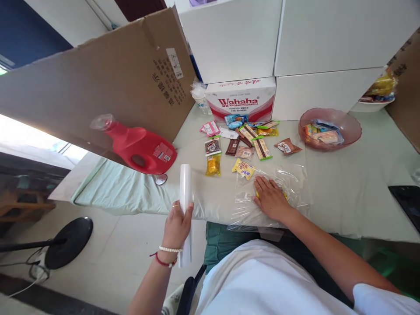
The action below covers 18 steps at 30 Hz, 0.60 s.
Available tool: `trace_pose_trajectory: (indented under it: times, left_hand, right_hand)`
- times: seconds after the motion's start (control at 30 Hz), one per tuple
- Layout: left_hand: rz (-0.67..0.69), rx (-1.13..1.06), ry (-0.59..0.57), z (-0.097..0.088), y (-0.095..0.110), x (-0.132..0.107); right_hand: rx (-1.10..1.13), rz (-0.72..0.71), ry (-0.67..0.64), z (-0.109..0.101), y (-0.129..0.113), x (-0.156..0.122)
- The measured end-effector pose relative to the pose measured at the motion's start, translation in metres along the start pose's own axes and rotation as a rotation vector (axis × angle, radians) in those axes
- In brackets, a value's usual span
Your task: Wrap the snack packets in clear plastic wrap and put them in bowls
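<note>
My left hand (177,225) is closed round a white roll of clear plastic film (185,192), held upright at the table's front edge. A sheet of the film (229,199) runs from the roll to the right across the table. My right hand (271,197) lies flat with fingers stretched out on that film, pressing over a small yellow packet that is mostly hidden beneath it. Just beyond my right hand lies a yellow snack packet (243,168). Several more small snack packets (244,142) are scattered further back.
A red detergent bottle (141,146) lies on its side at the left, against a large cardboard sheet (108,83). A pink bowl (351,127) of snacks sits at the back right. White boxes and a Wahaha carton (243,98) line the back. A black tablet (407,201) lies at the right edge.
</note>
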<state>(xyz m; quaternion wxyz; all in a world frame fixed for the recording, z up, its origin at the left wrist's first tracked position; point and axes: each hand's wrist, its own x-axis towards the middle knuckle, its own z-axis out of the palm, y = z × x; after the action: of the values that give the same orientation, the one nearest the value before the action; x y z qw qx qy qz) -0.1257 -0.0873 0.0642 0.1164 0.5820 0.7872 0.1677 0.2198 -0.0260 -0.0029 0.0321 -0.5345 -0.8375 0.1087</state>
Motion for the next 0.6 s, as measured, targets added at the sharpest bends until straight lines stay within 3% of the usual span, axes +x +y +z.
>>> trace_pose_trajectory:
  times: [0.1,0.2,0.37,0.5,0.6]
  left_hand:
    - [-0.008,-0.087,-0.095,0.002,-0.014,0.03]
    - [-0.099,0.094,-0.171,-0.002,-0.021,0.073]
    - [-0.2,0.301,-0.099,-0.003,-0.026,0.127]
    - [-0.191,0.337,-0.051,0.003,-0.027,0.139]
    - [-0.137,0.287,0.098,0.008,-0.022,0.129]
  right_hand:
    - [-0.006,-0.016,0.029,0.003,0.004,-0.001]
    - [-0.006,-0.031,0.056,0.006,0.007,-0.003]
    - [-0.028,-0.037,0.083,0.008,0.006,-0.003]
    - [-0.039,-0.038,0.045,0.004,0.005,-0.002]
    - [-0.024,-0.04,0.017,0.0,0.005,0.001]
